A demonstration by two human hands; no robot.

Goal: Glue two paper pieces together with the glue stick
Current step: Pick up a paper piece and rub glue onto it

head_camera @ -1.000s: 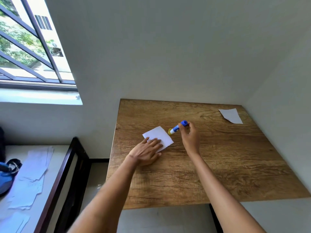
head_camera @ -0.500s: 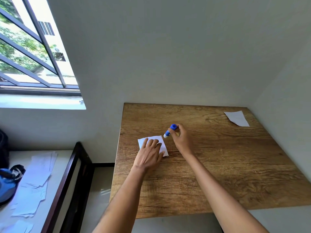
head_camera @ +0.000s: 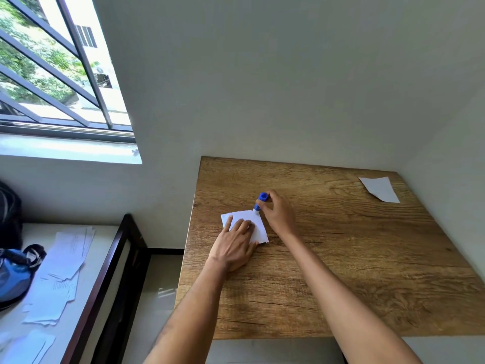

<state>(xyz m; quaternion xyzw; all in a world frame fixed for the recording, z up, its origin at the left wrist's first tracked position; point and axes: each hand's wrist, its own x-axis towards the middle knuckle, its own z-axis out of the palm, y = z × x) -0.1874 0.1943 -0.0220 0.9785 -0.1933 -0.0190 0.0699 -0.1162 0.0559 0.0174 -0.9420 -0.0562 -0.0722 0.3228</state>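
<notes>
— The fingers (head_camera: 242, 227) of the left hand (head_camera: 233, 245) lie straight and flat on the paper piece (head_camera: 258, 225), pinning it to the wooden table (head_camera: 341, 271). Nothing is curled there; it's a plain press.

— And the other one?

— The right hand (head_camera: 279, 214) has its fingertips pinched around the glue stick (head_camera: 259, 203), blue end up, lower end down at the far corner of that same paper piece. It looks to be touching the sheet, though from here I can't swear to contact.

— So the gluing is underway?

— I'd judge so, and early. The stick sits at one corner only, and I can't make out any glue on the sheet; it would hardly show on white anyway. Most of the sheet not covered by the hand seems yet to be done.

— Where's the second sheet?

— The second paper piece (head_camera: 380, 189) lies well apart from the pinned one, off to its right and farther back, near the table's far right corner. Nobody is touching it.

— Then what's left?

— By my reckoning: spread glue over the pinned piece, fetch the other one, lay it on top and press it down. The joining itself is not yet done.

— Anything else about?

— Left of the pinned piece, beyond the table's edge, loose papers (head_camera: 65, 258) lie on a lower white surface, with a blue bag (head_camera: 13, 274) beside them.
</notes>
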